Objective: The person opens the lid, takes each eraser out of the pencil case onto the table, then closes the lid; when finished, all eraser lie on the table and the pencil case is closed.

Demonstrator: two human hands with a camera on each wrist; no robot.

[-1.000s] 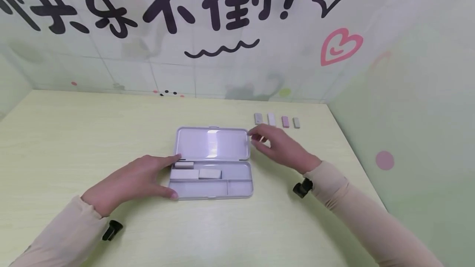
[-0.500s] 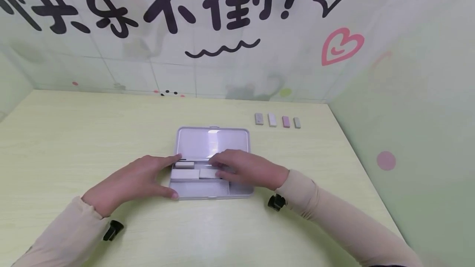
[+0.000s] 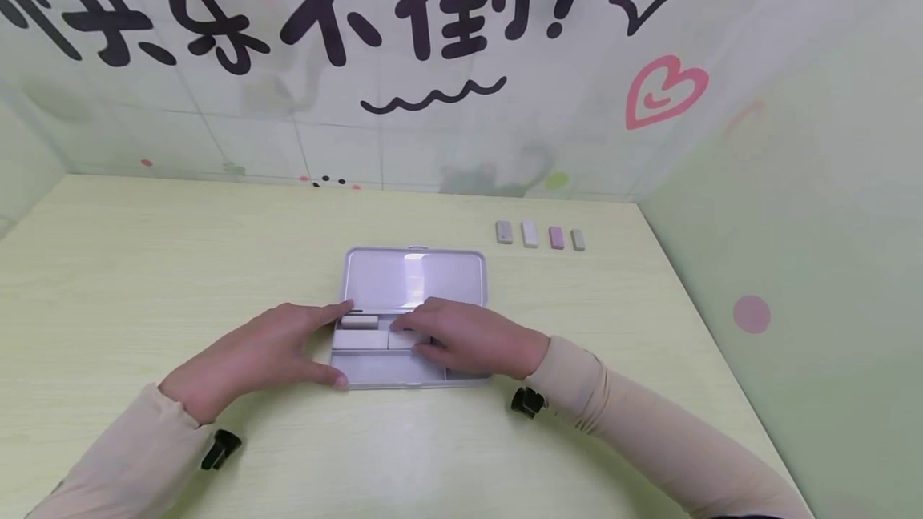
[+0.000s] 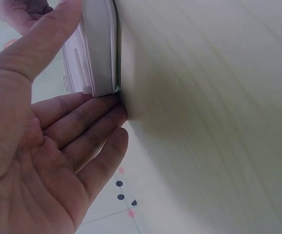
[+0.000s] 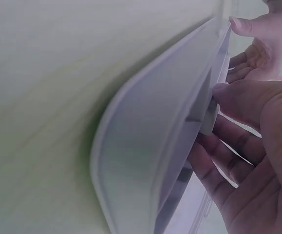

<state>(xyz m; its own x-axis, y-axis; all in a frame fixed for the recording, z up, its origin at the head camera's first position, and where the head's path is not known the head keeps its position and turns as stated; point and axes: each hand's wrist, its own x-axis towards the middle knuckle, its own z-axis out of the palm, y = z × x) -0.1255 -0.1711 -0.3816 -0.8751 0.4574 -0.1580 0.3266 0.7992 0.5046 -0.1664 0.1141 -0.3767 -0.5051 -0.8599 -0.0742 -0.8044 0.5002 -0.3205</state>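
Note:
An open lilac pencil case (image 3: 389, 369) lies on the table, its lid (image 3: 382, 275) folded back. My left hand (image 3: 255, 355) spans the case's left end, thumb at the front corner and index finger by the hinge. In the left wrist view its other fingertips (image 4: 112, 101) meet the edge of the case. My right hand (image 3: 465, 335) reaches in from the right and pinches a white eraser (image 5: 209, 121) between thumb and fingers. Beside that eraser lie a long white block-shaped eraser (image 3: 360, 339) and, behind it, a smaller one (image 3: 359, 322), both in the back compartment.
Toward the back right of the table stand a grey eraser (image 3: 504, 232), a white one (image 3: 530, 234), a pink one (image 3: 556, 238) and a small grey-green one (image 3: 578, 239) in a row. Walls rise behind the table (image 3: 180, 255) and on its right.
My right hand has come from beside the lid's right edge down and left into the case, and now grips the white eraser there. The left hand has stayed at the case.

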